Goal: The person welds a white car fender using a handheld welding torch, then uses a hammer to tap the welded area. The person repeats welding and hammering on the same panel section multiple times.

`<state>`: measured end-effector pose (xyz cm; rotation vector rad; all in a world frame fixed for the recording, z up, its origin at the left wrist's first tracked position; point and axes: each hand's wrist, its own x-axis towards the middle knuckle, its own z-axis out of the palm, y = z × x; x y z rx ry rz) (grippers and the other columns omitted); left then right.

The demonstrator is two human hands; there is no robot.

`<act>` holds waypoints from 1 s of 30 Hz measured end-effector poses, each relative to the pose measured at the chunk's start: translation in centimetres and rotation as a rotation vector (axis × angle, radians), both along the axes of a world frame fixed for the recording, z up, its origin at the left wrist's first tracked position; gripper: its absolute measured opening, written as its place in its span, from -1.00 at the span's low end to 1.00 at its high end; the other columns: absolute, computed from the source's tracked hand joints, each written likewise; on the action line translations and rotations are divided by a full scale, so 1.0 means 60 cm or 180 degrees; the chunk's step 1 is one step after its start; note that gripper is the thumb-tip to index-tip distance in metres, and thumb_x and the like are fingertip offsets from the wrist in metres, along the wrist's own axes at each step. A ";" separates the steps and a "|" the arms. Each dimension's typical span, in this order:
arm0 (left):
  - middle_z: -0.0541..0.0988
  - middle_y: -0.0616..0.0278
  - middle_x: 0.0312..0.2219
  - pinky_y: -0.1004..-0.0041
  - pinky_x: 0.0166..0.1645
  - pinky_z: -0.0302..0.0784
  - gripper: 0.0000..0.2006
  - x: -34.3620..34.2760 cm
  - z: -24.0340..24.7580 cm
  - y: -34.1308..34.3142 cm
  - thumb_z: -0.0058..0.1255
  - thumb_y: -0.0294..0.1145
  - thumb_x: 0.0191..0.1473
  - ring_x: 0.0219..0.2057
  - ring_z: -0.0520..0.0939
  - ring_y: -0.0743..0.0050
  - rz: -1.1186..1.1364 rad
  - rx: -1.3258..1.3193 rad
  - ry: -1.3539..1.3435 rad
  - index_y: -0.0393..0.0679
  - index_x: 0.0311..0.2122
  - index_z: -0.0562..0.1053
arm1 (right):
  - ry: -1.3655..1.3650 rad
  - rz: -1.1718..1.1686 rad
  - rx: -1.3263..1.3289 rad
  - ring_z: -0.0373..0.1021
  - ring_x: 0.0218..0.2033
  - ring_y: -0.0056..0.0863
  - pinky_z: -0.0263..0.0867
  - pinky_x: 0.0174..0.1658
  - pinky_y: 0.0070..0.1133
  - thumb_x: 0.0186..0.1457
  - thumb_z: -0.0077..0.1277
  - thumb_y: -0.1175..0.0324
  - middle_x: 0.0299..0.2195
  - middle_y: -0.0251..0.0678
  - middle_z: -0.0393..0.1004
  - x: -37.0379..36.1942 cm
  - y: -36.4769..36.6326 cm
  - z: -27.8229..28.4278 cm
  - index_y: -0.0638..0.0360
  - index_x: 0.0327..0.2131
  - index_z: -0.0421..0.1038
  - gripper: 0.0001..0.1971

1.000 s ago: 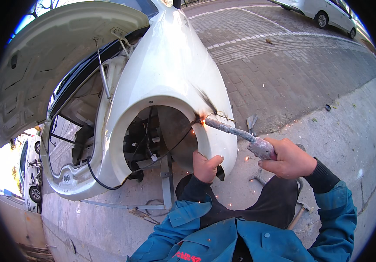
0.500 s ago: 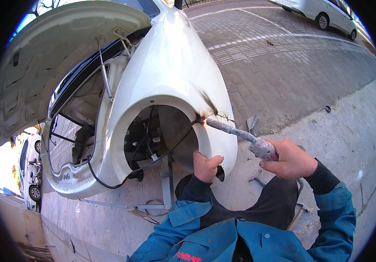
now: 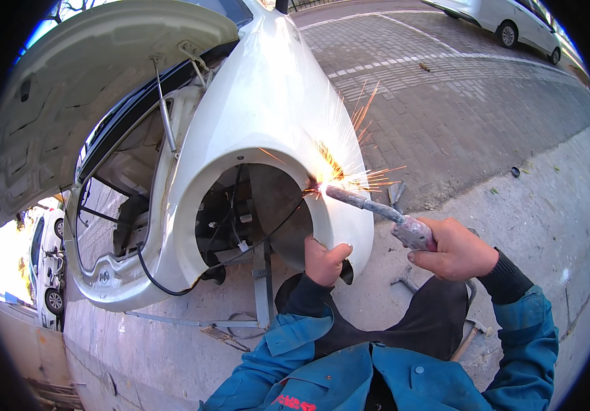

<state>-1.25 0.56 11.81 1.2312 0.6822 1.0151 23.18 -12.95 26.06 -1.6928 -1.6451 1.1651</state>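
A white car body panel with a round wheel arch stands before me. My right hand is closed round the worn, pale grip of a straight welding gun. Its dark tip meets the panel at the arch's outer edge, where a bright glow and orange sparks fan out up and right. Beside a dark scorched patch at this spot, the exact contact is hidden by the glare. Lower down, my left hand grips the arch's lower edge, thumb up and fingers hidden behind the metal.
A raised hatch on gas struts hangs at the upper left. A black cable crosses the arch opening. A grey metal stand is beneath the body. Hammers lie by my legs. Parked cars stand farther off.
A burst of sparks now sprays from the welding gun's tip, where a small glow and dark smoke-like wisps showed before. Both hands stay nearly in place.
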 end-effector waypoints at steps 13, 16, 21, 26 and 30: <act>0.74 0.16 -0.25 0.37 -0.07 0.64 -0.68 -0.001 0.000 0.001 0.11 -0.59 -0.03 -0.23 0.76 0.36 -0.0057 0.0058 -0.0013 -0.38 -0.11 0.63 | 0.0084 -0.0033 -0.0031 0.58 -0.34 -0.31 0.54 -0.17 -0.38 0.30 0.21 0.35 -0.29 -0.10 0.65 0.002 0.000 -0.002 0.29 0.03 0.51 -0.69; 0.75 0.14 -0.23 0.35 -0.04 0.65 -0.67 0.001 0.001 -0.001 0.10 -0.61 -0.02 -0.20 0.77 0.34 -0.0040 0.0000 -0.0112 -0.39 -0.09 0.63 | 0.0174 -0.0123 -0.0068 0.58 -0.30 -0.31 0.53 -0.15 -0.39 0.27 0.21 0.37 -0.28 -0.11 0.65 0.007 -0.007 0.003 0.30 0.01 0.51 -0.70; 0.75 0.15 -0.23 0.35 -0.05 0.65 -0.66 0.003 0.000 0.000 0.11 -0.61 -0.03 -0.20 0.76 0.34 -0.0046 0.0022 -0.0123 -0.40 -0.09 0.63 | 0.0094 -0.0072 -0.0052 0.57 -0.31 -0.32 0.52 -0.16 -0.40 0.24 0.21 0.40 -0.30 -0.14 0.64 0.017 -0.023 0.016 0.29 0.00 0.51 -0.71; 0.75 0.17 -0.24 0.36 -0.06 0.63 -0.66 -0.002 -0.005 0.003 0.12 -0.61 -0.04 -0.22 0.75 0.36 -0.0040 0.0077 0.0013 -0.39 -0.09 0.63 | -0.0027 -0.0206 -0.0390 0.57 -0.35 -0.32 0.51 -0.20 -0.39 0.22 0.23 0.40 -0.34 -0.14 0.62 0.024 -0.041 0.027 0.26 -0.01 0.50 -0.70; 0.75 0.18 -0.25 0.37 -0.07 0.63 -0.67 -0.002 -0.007 0.004 0.12 -0.61 -0.04 -0.23 0.75 0.37 -0.0030 0.0149 0.0028 -0.39 -0.10 0.63 | 0.0060 -0.0174 -0.0225 0.57 -0.36 -0.31 0.52 -0.19 -0.39 0.23 0.24 0.39 -0.33 -0.13 0.63 0.021 -0.040 0.024 0.25 0.02 0.50 -0.68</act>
